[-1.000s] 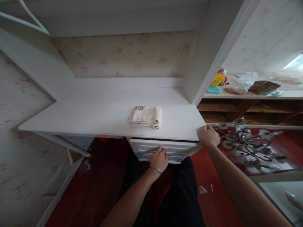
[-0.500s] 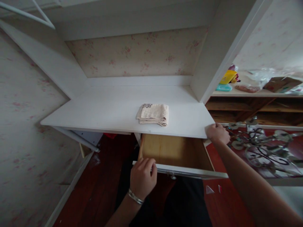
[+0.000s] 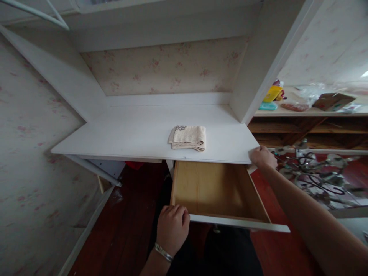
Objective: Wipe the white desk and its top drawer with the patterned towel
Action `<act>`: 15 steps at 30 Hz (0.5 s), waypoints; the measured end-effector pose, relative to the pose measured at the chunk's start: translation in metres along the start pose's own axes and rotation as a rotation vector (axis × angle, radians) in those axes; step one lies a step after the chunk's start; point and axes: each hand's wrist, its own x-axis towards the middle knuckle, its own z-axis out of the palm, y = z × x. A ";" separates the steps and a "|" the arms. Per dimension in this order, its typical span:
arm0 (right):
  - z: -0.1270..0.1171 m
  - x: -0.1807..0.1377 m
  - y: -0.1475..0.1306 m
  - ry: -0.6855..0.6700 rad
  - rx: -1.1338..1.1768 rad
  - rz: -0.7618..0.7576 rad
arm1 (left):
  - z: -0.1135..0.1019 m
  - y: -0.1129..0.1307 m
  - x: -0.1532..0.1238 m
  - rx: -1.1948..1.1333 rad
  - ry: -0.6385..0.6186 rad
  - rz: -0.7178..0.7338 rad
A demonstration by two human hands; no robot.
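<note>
My left hand (image 3: 173, 229), with a silver bracelet on its wrist, is closed over the top edge of the drawer front at its left end. The pale wooden drawer (image 3: 212, 195) stands pulled out, and its visible inside is bare wood. My right hand (image 3: 263, 157) is closed on the front right corner of the white desk (image 3: 135, 130); its fingertips are partly hidden. Between the hands, near the desk's front edge, lies a folded beige cloth (image 3: 189, 137) with a dark flower pattern at one corner.
A low wooden shelf (image 3: 287, 113) at the right carries a yellow item (image 3: 271, 93), plastic bags and a brown box (image 3: 333, 101). Below it sits a chandelier-like tangle of metal arms and glass (image 3: 319, 172). My legs (image 3: 230, 251) are under the drawer. Flowered wall (image 3: 34, 172) borders the left.
The drawer has come farther out toward me with my left hand on its front, and more of its inside shows. My right hand stays on the desk corner. The cloth remains in place.
</note>
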 end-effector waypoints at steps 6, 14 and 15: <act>-0.008 -0.007 -0.005 0.030 -0.084 -0.011 | -0.006 -0.001 -0.042 -0.023 -0.085 0.001; -0.014 -0.067 -0.078 0.127 -0.078 -0.755 | -0.001 0.002 -0.081 -0.011 -0.096 -0.029; -0.012 -0.081 -0.095 0.122 -0.051 -0.883 | -0.001 0.002 -0.083 -0.022 -0.078 -0.031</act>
